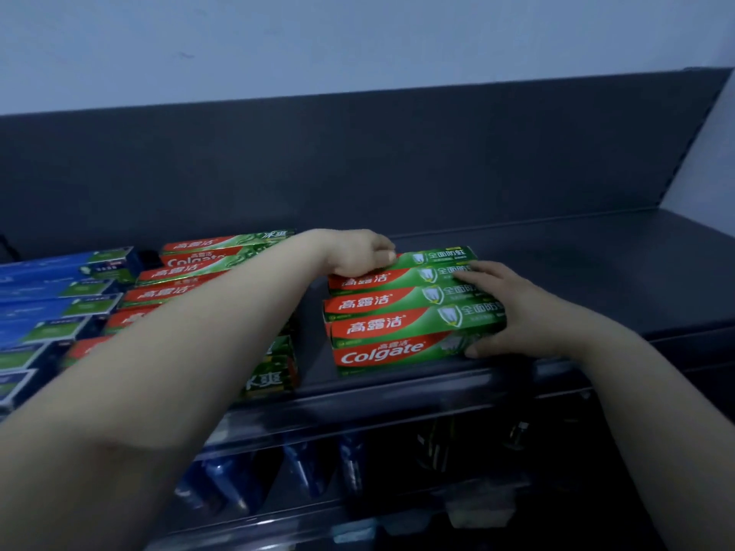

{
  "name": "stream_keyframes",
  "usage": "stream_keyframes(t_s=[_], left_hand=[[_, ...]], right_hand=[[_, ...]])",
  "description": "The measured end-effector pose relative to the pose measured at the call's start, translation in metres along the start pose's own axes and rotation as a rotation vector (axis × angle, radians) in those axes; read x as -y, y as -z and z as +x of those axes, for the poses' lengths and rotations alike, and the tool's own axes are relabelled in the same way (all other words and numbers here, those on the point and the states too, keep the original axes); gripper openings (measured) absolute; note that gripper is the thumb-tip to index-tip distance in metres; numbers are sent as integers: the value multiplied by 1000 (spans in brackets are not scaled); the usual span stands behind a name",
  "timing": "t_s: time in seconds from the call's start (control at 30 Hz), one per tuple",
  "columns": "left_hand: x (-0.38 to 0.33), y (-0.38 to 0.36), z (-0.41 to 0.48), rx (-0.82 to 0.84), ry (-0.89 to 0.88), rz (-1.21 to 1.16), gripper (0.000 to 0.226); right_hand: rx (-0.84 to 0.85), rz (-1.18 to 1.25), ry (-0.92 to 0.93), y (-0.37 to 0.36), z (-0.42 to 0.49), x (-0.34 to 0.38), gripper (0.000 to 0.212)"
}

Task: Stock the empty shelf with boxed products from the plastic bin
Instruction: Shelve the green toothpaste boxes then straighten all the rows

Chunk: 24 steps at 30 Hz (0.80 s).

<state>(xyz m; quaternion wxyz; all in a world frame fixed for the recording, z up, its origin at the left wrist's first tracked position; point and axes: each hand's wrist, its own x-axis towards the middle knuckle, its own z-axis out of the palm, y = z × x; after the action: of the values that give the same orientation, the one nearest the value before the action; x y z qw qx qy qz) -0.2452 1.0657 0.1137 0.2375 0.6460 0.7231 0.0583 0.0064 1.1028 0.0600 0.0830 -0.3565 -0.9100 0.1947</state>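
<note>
Across the dark shelf (576, 272), boxed toothpaste lies in rows from the front edge back toward the upright back panel (358, 161). At the left end sits a run of blue boxes (47, 296), packed side by side. Just right of them is a row of red-and-green boxes (191, 268), partly hidden by the left forearm that crosses over them. A narrow gap of bare shelf separates that row from the green boxes (397, 312), a batch lying flat and touching one another (the nearest shows the Colgate name on its front face), set close to the front edge, right of the middle.

Both hands are on this batch. The left hand (358, 252) rests on the rearmost box near its left end, its fingers (384, 248) curled together over the far edge. The right hand (517, 308) clamps the right end, its fingers (473, 272) spread across the tops while the thumb presses the nearest box's front face.

Below the front edge, a lower level holds dim, blurred packages (310, 471) that I cannot make out.
</note>
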Motion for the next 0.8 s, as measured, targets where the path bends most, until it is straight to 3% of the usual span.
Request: stream_keyframes(t_s=[0.1,0.17,0.27,0.43,0.5,0.6,0.63,0.7,0.8], left_hand=[[-2,-7,-25,-368,33,-499,54],[1,-15,-43,-496,75,-808,58],[8,-40,-62,-492,160,-1028,64],[2,-62,-73,-412,256,-1253,67],[-1,-63,-73,-469,258,-1096,67],[-3,-55,-70,-537,207,-198,71],[-4,-53,-65,-514,167,0,73],[-9,-52,-54,-374,178,179,78],[-9,-51,-40,-208,315,123,83]], right_hand=[[-42,233,-49,2,-2,1,111],[-148,462,-129,-3,4,-4,100],[-189,684,-244,-18,21,-8,88],[-163,736,-254,-25,28,-4,65],[-187,647,-226,-20,26,-1,60],[-205,257,-111,-3,33,13,71],[-171,132,-74,1,39,18,75],[-72,-10,-72,5,51,23,78],[35,45,-175,5,64,21,79]])
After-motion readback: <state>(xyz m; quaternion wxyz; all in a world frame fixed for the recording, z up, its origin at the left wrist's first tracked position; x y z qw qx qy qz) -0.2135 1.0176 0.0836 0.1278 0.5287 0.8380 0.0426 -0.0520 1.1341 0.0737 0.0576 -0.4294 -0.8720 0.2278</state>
